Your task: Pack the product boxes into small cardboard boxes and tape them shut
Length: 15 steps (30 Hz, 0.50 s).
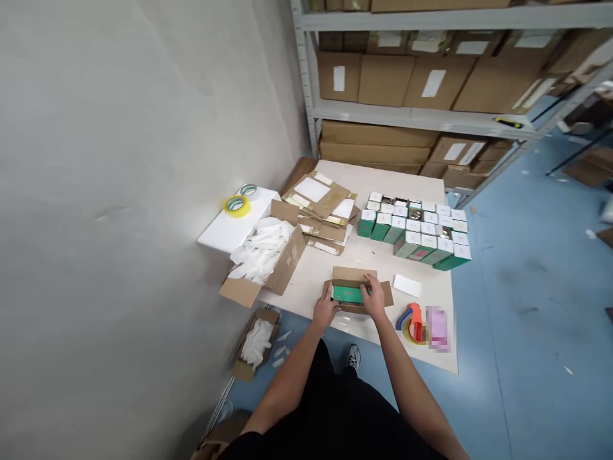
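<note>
- Grips the left end of a small open brown cardboard carton with the left hand, fingers along the end and thumb toward the near side.
- Rests the right hand at the carton's right end, thumb and fingers parted around the far corner; cannot tell whether clamped on the cardboard or only laid there.
- Shows, sunk inside the carton between both hands, a green rectangular box, long axis running left to right, in line with the carton's length.
- Lies close to both hands, right thumb over or at its right end, left hand just beside its left end; cannot tell of firm contact.
- Sits near the front edge of a pale beige tabletop, with a flat white card and an orange tape dispenser off to the right.
- Leaves bare tabletop beyond, before grouped white-topped green boxes at far right and flattened brown cardboard at far left.
- Has on the left a larger open brown carton of white packets, a grey wall past it, metal shelving behind, and blue floor to the right.
</note>
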Available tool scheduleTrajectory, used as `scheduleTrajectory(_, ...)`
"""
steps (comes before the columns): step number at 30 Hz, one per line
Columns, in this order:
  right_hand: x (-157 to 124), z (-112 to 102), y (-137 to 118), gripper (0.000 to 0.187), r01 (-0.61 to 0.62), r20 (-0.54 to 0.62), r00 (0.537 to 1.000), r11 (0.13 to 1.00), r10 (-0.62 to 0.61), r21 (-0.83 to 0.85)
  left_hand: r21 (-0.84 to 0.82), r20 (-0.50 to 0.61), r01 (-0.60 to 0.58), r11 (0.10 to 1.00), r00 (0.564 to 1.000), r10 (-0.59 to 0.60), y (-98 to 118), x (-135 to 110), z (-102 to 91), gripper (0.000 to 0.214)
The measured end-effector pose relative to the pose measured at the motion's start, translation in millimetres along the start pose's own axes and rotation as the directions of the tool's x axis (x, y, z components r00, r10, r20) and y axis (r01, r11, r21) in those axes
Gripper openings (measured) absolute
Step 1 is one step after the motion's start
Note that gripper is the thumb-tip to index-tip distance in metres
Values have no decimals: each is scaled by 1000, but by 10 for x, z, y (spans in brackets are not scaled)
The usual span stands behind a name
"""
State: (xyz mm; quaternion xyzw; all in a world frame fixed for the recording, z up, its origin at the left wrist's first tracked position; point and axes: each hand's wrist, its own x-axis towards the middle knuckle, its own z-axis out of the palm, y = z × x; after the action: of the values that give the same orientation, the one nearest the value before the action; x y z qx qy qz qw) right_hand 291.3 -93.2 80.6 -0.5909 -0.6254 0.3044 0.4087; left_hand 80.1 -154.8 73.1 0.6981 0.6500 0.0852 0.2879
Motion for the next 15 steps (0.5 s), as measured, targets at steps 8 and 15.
scheduleTrajectory(8, 277, 735, -662, 43, 158, 235, 955, 982, -179, 104, -32, -187, 217, 976, 958, -219, -365, -754, -209, 12)
scheduleTrajectory(15, 948, 1409, -1371, 45, 363, 281, 879, 923, -385, 130, -65, -281, 320, 945, 903, -325, -625, -927, -424, 16)
